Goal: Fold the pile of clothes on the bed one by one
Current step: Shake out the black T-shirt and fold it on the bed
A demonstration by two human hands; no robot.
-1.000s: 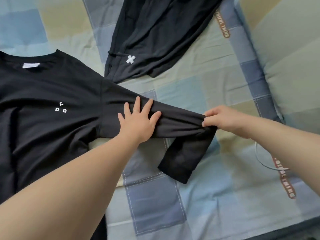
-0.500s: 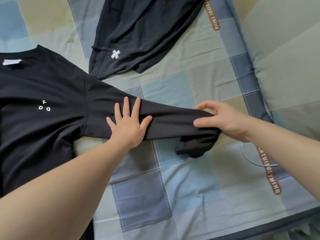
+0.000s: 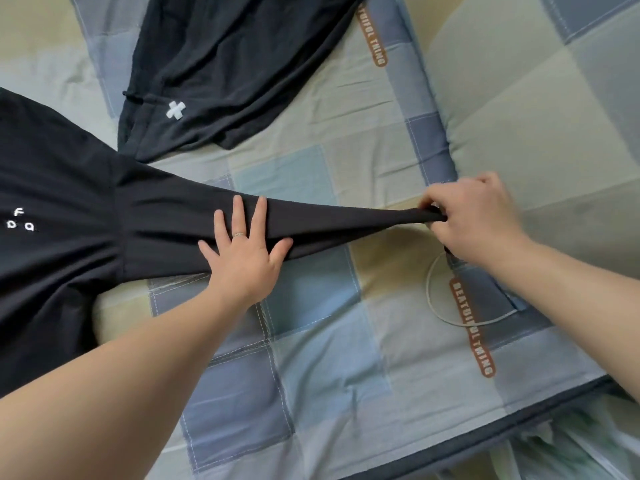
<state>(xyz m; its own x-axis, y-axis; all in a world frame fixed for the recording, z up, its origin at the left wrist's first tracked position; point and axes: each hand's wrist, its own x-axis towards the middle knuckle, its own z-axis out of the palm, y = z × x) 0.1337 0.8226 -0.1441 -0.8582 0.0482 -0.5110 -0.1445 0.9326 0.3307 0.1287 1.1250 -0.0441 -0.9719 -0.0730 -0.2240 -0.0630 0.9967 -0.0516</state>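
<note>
A black long-sleeved shirt (image 3: 59, 202) with small white letters lies flat on the left of the bed. Its sleeve (image 3: 329, 221) stretches out to the right, taut. My left hand (image 3: 242, 251) presses flat on the middle of the sleeve, fingers spread. My right hand (image 3: 474, 220) grips the bunched cuff end of the sleeve, which is mostly hidden inside the fist. A second black garment (image 3: 225, 71) with a white cross mark lies crumpled at the top, above the sleeve.
The bed is covered by a checked blue, green and beige sheet (image 3: 329, 358). A pale pillow (image 3: 540, 116) lies at the right. A thin white cable loop (image 3: 446, 306) rests on the sheet under my right wrist. The bed's dark edge (image 3: 485, 441) runs along the lower right.
My right hand has pulled the sleeve end out to the right and gathered the hanging cuff into its grip. The sleeve is now straight and taut. My left hand stays pressed on it.
</note>
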